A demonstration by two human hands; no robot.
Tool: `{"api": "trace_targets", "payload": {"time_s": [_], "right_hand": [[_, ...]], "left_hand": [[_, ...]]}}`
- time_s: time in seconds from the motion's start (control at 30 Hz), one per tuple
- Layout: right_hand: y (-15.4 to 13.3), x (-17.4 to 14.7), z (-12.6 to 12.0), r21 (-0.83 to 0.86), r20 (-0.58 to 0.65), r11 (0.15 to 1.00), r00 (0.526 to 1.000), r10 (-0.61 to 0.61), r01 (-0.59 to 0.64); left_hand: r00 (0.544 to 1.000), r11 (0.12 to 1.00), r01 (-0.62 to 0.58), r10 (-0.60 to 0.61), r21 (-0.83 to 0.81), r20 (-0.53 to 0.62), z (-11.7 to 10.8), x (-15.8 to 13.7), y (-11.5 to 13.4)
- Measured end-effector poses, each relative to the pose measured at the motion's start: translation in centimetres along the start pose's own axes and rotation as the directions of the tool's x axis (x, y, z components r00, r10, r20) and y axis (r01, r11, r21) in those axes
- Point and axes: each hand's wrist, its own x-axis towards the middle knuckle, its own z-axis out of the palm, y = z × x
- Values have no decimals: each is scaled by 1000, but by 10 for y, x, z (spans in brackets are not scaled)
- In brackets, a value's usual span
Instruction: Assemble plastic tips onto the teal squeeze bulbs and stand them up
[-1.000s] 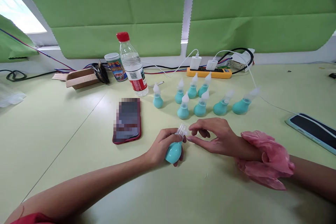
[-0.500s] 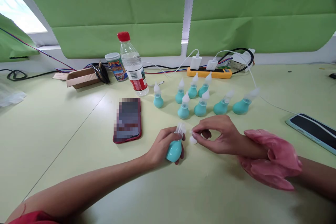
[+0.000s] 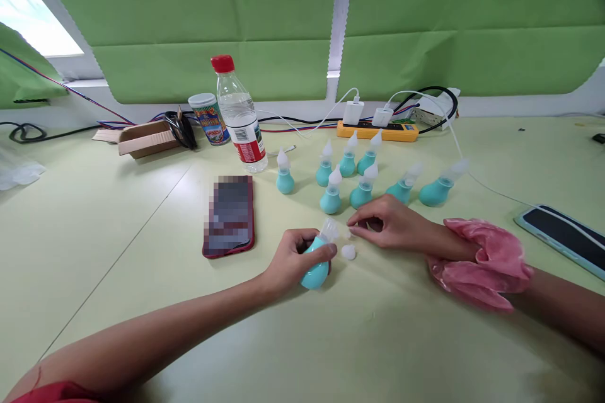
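My left hand [image 3: 302,258] is wrapped round a teal bulb nasal aspirator [image 3: 314,272], its thumb across the front. The aspirator's clear neck [image 3: 329,228] points up and away, with no white tip on it. To the right, my right hand [image 3: 392,221] has its thumb and forefinger close together in a pinch, low over the table. A small pale piece [image 3: 347,234] shows at those fingertips; whether they grip it is unclear. Just below lies a small white cap-like piece [image 3: 348,252] on the table. Beyond my hands stand several teal aspirators [image 3: 330,201] with white tips.
A phone in a red case [image 3: 229,217] lies left of my hands. Behind it are a red-capped water bottle [image 3: 243,126], a can [image 3: 210,119] and an open cardboard box [image 3: 149,140]. An orange power strip [image 3: 392,131] with white cables is at the back; another phone [image 3: 562,239] lies right.
My right hand has moved up and slightly away from the white cap-like piece, which now shows fully. My left thumb has shifted across the aspirator, still in that hand.
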Motion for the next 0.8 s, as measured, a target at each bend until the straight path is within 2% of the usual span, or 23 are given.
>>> {"api": "trace_targets", "payload": {"time_s": [0.07, 0.1, 0.17, 0.27, 0.37, 0.43, 0.5, 0.6, 0.7, 0.8], "right_hand": [[-11, -1, -4, 103, -91, 994, 995, 51, -41], [-18, -2, -6, 169, -96, 984, 992, 76, -59], [-32, -6, -7, 277, -26, 956, 994, 104, -93], [-49, -12, 0, 279, 109, 953, 990, 94, -121], [-55, -17, 12, 242, 149, 963, 985, 86, -120], [-55, -19, 19, 277, 151, 956, 987, 57, -97], [-55, -21, 22, 311, 163, 948, 987, 15, -66], [-56, -24, 22, 320, 182, 947, 982, -54, -7], [-60, -26, 19, 347, 181, 936, 975, -125, 56], [-62, -27, 16, 399, 193, 913, 967, -168, 79]], "left_hand": [[1000, 994, -15, 13, 110, 22, -1, -1, 0], [999, 986, -28, 21, 166, 44, -1, -2, 0], [995, 961, -73, 50, 266, 92, -1, -3, -1], [981, 917, -161, 109, 365, 159, 1, -6, -1], [961, 881, -239, 155, 408, 229, 3, -9, -2], [939, 830, -321, 217, 456, 266, 5, -12, -2], [899, 732, -434, 311, 526, 309, 7, -15, -2], [805, 543, -590, 443, 597, 394, 8, -18, -3], [725, 381, -678, 492, 629, 482, 8, -20, -4], [659, 266, -732, 512, 628, 551, 8, -21, -4]]}}
